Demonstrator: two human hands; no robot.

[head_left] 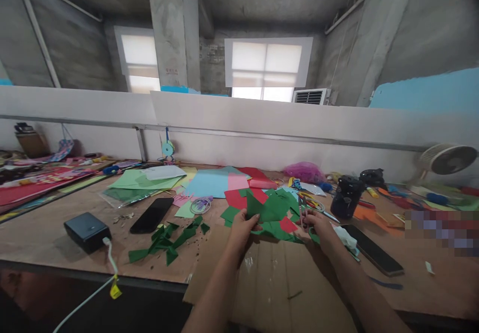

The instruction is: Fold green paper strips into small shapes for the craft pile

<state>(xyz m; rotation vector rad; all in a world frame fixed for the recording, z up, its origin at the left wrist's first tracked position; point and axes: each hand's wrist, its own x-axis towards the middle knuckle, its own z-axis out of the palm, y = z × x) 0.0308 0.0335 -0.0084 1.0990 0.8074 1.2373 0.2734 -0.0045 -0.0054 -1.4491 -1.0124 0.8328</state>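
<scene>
One wooden workbench [48, 238] is seen, and one sheet of cardboard [277, 288] is laid on its near edge, partly covered by both forearms. Two dark phones are counted: one phone [151, 215] at left, a second phone [374, 255] at right. One black box [87, 231] with a white cable is placed far left. A green paper piece [275, 208] is pinched in the left hand [241, 226] just above the cardboard. One pair of scissors [302, 209] is gripped by the right hand [318, 226]; their blades are hard to make out. Loose green scraps [166, 241] are too jumbled to be counted.
</scene>
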